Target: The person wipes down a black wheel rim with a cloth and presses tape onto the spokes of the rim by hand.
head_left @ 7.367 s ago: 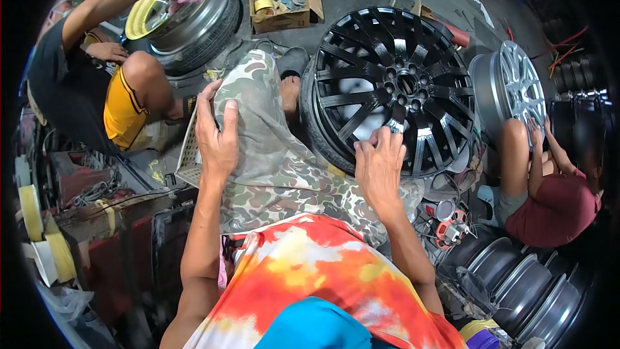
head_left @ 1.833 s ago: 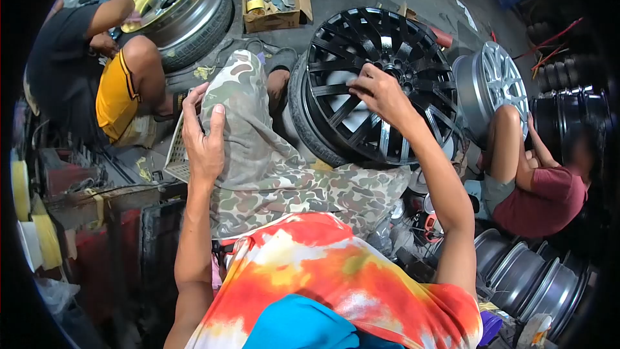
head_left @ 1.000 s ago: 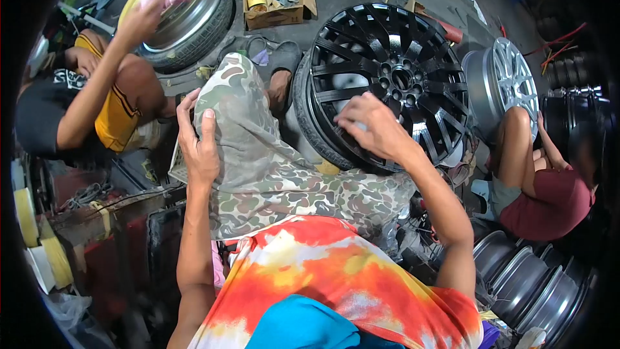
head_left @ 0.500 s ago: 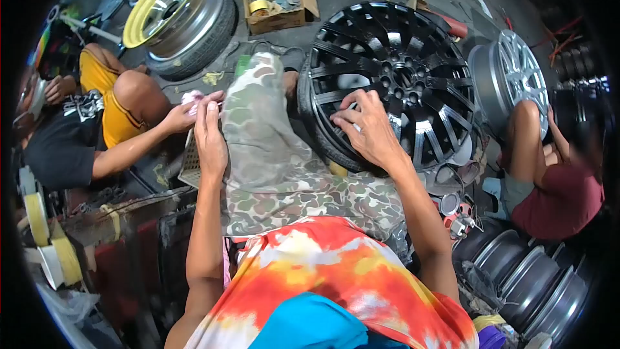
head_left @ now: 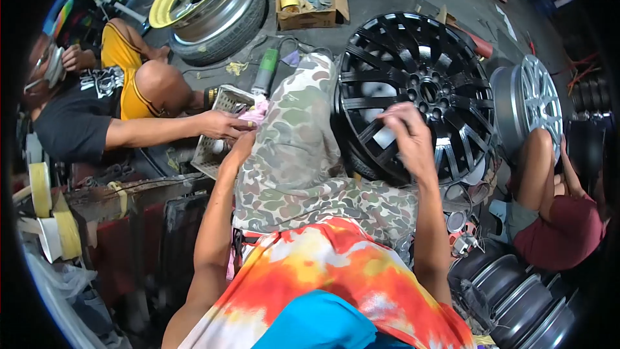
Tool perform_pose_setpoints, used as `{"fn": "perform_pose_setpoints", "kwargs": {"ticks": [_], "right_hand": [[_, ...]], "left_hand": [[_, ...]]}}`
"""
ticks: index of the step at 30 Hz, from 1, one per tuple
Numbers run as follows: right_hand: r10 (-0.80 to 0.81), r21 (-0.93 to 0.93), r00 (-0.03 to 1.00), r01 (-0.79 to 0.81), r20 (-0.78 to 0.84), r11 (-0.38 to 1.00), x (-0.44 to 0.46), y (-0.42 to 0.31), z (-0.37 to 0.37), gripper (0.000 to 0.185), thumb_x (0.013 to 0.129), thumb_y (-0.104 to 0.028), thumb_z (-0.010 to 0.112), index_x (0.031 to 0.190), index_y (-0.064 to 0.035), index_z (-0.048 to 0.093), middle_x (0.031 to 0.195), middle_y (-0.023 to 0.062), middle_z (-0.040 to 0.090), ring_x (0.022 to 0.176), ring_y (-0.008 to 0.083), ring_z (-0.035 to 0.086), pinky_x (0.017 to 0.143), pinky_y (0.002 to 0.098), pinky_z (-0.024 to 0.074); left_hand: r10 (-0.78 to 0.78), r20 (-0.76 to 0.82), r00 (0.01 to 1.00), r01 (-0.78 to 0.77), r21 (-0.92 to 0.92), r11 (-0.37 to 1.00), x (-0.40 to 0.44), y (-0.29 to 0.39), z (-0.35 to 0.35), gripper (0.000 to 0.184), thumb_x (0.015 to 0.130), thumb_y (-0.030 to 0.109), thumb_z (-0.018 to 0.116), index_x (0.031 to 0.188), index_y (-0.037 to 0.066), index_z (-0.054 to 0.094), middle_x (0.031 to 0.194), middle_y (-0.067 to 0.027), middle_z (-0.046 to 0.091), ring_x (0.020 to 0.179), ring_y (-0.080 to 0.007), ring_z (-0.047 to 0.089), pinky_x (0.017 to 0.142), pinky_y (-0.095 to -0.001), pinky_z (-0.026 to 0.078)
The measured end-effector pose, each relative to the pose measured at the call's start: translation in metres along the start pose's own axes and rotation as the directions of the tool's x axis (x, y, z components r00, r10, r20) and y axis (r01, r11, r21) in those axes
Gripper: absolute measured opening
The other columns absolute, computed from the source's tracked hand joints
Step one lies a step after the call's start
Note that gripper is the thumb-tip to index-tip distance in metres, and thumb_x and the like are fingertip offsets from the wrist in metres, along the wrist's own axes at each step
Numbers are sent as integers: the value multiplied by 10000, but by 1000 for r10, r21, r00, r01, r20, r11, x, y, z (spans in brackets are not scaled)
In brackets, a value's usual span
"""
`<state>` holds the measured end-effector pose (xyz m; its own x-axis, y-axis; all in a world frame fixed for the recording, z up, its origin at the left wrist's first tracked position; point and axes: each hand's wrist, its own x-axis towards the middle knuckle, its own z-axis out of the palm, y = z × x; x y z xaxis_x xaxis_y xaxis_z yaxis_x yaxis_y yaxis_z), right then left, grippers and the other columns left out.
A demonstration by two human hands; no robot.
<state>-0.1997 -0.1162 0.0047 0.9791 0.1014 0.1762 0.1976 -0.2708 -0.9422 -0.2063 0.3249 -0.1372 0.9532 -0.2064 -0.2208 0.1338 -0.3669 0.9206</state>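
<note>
A black multi-spoke wheel rim (head_left: 452, 100) with a glossy face lies on a tyre in front of me, to the right of my raised leg. Over its near left spokes is my right hand (head_left: 412, 145), fingers bent and smeared by motion; whether they hold anything is unclear. My left hand (head_left: 240, 150) is beside my camouflage-clad knee, right by a co-worker's hand (head_left: 223, 124). Its fingers are mostly hidden there. A pink cloth (head_left: 256, 111) lies by the co-worker's fingers, above a grey plastic basket (head_left: 210, 145).
A green-and-grey power tool (head_left: 266, 68) lies beyond the basket. Farther off are a yellow-lipped wheel (head_left: 213, 16) and a cardboard box (head_left: 307, 21) of scraps. At right, another person sits by a silver wheel (head_left: 539, 100). Several rims (head_left: 516, 284) are stacked below.
The view has shifted, so the scene sits farther right. My left hand has dropped below the co-worker's hand and the pink cloth. My right hand has shifted and blurred over the black rim.
</note>
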Motion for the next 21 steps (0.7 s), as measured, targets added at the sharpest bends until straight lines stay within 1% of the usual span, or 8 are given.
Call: {"fn": "perform_pose_setpoints", "kwargs": {"ticks": [3, 6, 8, 10, 12, 15, 18, 21], "right_hand": [[159, -4, 931, -170, -330, 985, -32, 10, -23, 174, 1044, -70, 614, 1097, 23, 750, 1024, 63, 614, 988, 166, 588, 902, 288, 473], [23, -180, 863, -132, -504, 975, -76, 30, -47, 165, 1056, -63, 614, 1103, 23, 747, 1044, 58, 615, 896, 118, 548, 748, 250, 476], [146, -144, 786, -286, -601, 947, -98, 30, -53, 164, 1059, -80, 621, 1090, 22, 746, 1066, 58, 618, 914, 110, 562, 736, 235, 473], [138, -73, 719, -254, -681, 964, -104, 40, -46, 134, 1036, -70, 650, 1058, 21, 746, 1071, 51, 621, 937, 100, 591, 725, 237, 485], [-133, -410, 739, -207, -661, 888, -97, 39, -36, 151, 1043, -90, 644, 1041, 19, 749, 1001, 32, 609, 843, 118, 560, 730, 273, 465], [-1, -333, 690, -350, -724, 876, -91, 26, -25, 89, 1000, -21, 673, 1019, 21, 750, 998, 65, 628, 924, 161, 592, 768, 295, 491], [-31, -306, 676, -291, -736, 907, -96, 35, -30, 93, 991, -35, 684, 1016, 9, 762, 980, 57, 612, 869, 141, 572, 701, 281, 465], [-60, -225, 646, -175, -761, 958, -98, 38, -36, 95, 985, -49, 692, 1009, 1, 769, 961, 62, 599, 855, 159, 578, 701, 300, 485]], "left_hand": [[-59, -154, 986, 53, -39, 998, 1, -49, 4, 331, 994, 220, 686, 1208, -34, 692, 963, -103, 717, 856, -180, 623, 774, -352, 510], [-41, -290, 956, 11, -105, 994, 2, -79, 5, 358, 978, 247, 709, 1203, -32, 699, 960, -95, 721, 857, -172, 627, 763, -350, 514], [-241, -158, 958, 257, 92, 962, 13, -132, -19, 465, 937, 342, 768, 1220, -23, 715, 982, -67, 728, 834, -171, 630, 745, -348, 521], [-435, -184, 881, 379, -276, 883, 11, -104, -9, 478, 926, 412, 780, 1113, -25, 732, 957, -118, 723, 817, -186, 631, 746, -360, 523], [-184, -436, 881, 337, 306, 890, 23, -178, -3, 652, 849, 562, 815, 1148, 13, 629, 1006, -191, 671, 918, -298, 659, 845, -418, 532], [-139, -508, 850, 466, 603, 648, 43, -71, -2, 872, 833, 575, 798, 1431, 62, 425, 1354, -278, 493, 1232, -507, 525, 951, -553, 505], [-306, -383, 871, 481, 793, 375, 72, -130, -35, 494, 1001, 332, 565, 1403, 47, 547, 1449, -260, 485, 1315, -511, 494, 1039, -596, 457], [-304, -236, 923, 328, 896, 301, 84, -113, -63, 376, 1000, 328, 587, 1123, 4, 734, 1195, -226, 699, 1143, -447, 641, 955, -517, 532]]}}
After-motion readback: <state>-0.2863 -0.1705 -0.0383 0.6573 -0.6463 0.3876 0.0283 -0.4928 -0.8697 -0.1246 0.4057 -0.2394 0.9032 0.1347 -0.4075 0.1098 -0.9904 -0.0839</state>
